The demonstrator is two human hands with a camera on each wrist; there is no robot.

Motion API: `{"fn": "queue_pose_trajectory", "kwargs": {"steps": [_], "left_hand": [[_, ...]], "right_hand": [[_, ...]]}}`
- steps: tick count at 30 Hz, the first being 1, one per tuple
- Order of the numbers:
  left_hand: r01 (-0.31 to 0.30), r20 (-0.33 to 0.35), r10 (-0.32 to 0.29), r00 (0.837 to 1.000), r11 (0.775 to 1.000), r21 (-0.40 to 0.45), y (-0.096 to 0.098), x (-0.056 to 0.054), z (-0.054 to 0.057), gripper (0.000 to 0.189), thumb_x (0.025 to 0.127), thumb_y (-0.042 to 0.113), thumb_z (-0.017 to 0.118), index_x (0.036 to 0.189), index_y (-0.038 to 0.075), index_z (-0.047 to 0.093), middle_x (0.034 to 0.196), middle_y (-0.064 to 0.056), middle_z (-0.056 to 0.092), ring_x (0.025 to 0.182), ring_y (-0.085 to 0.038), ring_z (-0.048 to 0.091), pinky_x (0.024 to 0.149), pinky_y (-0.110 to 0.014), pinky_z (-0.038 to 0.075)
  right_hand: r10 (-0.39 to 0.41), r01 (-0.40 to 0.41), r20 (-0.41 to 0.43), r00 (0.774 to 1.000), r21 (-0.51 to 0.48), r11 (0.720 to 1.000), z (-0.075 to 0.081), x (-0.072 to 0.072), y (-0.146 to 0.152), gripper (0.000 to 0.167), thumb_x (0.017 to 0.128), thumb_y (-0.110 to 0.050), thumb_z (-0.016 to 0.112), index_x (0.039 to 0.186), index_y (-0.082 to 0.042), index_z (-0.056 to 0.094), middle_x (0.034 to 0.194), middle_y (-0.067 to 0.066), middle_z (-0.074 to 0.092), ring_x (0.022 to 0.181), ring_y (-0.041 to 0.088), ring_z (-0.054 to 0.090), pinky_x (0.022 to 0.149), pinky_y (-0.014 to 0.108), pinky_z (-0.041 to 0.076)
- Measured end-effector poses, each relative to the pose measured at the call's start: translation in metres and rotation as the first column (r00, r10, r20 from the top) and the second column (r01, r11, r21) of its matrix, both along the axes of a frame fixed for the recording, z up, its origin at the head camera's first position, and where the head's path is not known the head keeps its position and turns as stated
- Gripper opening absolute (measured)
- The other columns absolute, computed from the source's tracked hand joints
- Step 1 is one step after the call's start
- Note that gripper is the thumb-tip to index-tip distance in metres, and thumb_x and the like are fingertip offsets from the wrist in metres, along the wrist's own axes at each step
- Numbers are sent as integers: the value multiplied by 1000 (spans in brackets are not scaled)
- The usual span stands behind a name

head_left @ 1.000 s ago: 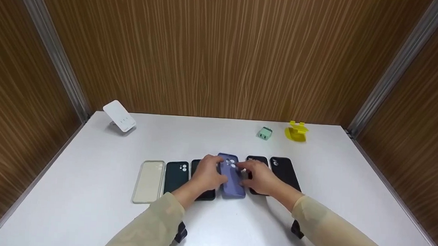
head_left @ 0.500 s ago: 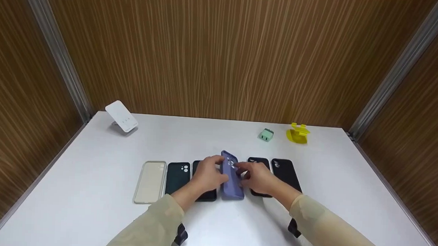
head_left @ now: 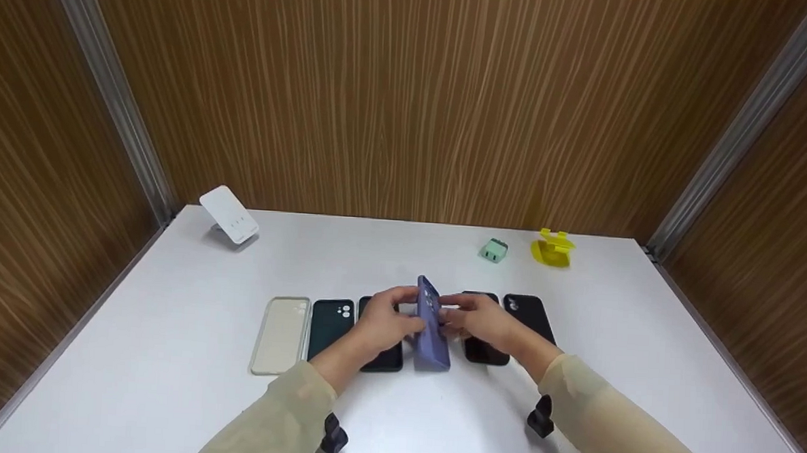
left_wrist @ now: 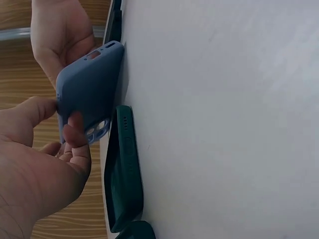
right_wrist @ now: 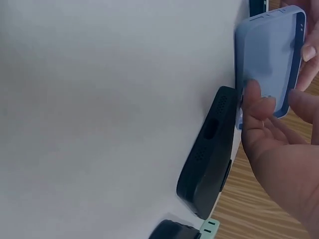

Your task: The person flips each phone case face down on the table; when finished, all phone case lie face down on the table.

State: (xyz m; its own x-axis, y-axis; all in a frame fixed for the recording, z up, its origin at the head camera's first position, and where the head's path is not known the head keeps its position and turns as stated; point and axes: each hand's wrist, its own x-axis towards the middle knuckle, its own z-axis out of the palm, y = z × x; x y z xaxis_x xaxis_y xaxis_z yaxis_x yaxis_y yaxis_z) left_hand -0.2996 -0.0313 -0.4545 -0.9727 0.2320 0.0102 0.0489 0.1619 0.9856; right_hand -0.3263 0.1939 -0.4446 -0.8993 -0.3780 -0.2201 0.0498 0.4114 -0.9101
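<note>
A lavender-blue phone case (head_left: 432, 350) stands tilted on its long edge in the middle of a row of cases, its hollow side facing right. My left hand (head_left: 382, 322) grips its raised edge, thumb and fingers close along it; in the left wrist view the case's back (left_wrist: 92, 82) shows beside curled fingertips (left_wrist: 75, 130). From the other side, my right hand (head_left: 486, 320) holds the case, its fingers (right_wrist: 252, 94) reaching into the hollow near the camera cutouts. A dark green case (head_left: 385, 359) lies under the left hand, a black phone case (head_left: 485, 352) under the right.
To the left lie a cream case (head_left: 279, 337) and another dark green case (head_left: 331, 325). A black case (head_left: 529, 314) ends the row at right. Behind stand a white stand (head_left: 230, 215), a mint charger plug (head_left: 494, 250) and a yellow holder (head_left: 553, 250) near the wooden back wall (head_left: 409, 104).
The lavender-blue case has gone from lying nearly flat to standing steeply on its edge, its left side raised and turned rightward. Both hands have stayed on it. The head view has shifted slightly.
</note>
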Motion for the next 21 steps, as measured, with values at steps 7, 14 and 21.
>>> {"fn": "queue_pose_trajectory", "kwargs": {"steps": [7, 14, 21], "left_hand": [[38, 2, -38, 999, 999, 33, 0, 1, -1, 73, 88, 7, 84, 153, 1, 53, 145, -16, 62, 130, -36, 57, 105, -41, 50], [115, 7, -115, 993, 992, 44, 2, 4, -2, 78, 87, 16, 88, 156, 7, 52, 153, -11, 58, 152, -37, 35, 121, -55, 33], [159, 28, -159, 987, 987, 20, 5, 6, -4, 72, 89, 21, 88, 154, 20, 57, 156, -4, 55, 154, -36, 34, 124, -58, 25]], "right_hand": [[-8, 33, 148, 989, -166, 986, 5, 1, 3, 56, 110, -23, 58, 156, 5, 45, 136, 23, 67, 120, 34, 69, 105, 47, 54], [10, 34, 199, 980, -216, 976, 8, 3, 7, 63, 110, -30, 58, 159, 4, 39, 132, 23, 69, 116, 32, 71, 99, 44, 57], [8, 47, 224, 975, -241, 969, 6, 4, 8, 63, 109, -34, 62, 159, 0, 43, 134, 25, 67, 114, 32, 72, 98, 45, 58]]}}
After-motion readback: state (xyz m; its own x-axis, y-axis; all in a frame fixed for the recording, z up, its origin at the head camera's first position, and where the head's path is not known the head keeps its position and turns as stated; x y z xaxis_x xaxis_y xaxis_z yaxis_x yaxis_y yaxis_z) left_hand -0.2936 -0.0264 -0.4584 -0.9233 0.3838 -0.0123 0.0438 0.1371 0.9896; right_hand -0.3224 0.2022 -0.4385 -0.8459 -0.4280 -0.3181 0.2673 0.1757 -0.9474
